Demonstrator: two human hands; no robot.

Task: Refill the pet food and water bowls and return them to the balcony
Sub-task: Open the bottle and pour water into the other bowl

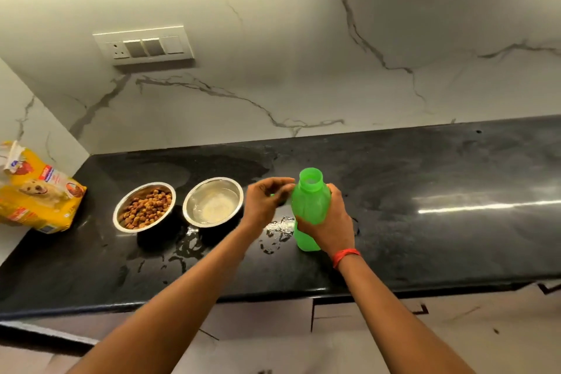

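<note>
On the black stone desk, near its front edge, a green plastic bottle stood upright with its mouth uncapped, and the right hand had its grip wrapped around the bottle's middle and lower body, fingers curled behind it; a red thread band circled that wrist. The left hand hovered just beside the bottle's neck, its grip curled narrow around something small and green that was mostly hidden by the fingers, so what it was could not be told. Just left of that hand sat a steel bowl of water, and touching or nearly touching it on the left sat a second steel bowl partly filled with brown kibble. Spilled water lay in puddles on the desk at the foot of the bottle and in front of the two bowls. Farther left, at the end of the desk, a yellow pet food bag with a dog printed on it lay slumped against the side wall, its top torn open. Behind everything rose a white marble-veined wall, lit from under a cabinet above, carrying a white switch and socket plate. Below the desk's front edge, pale cabinet fronts showed.
</note>
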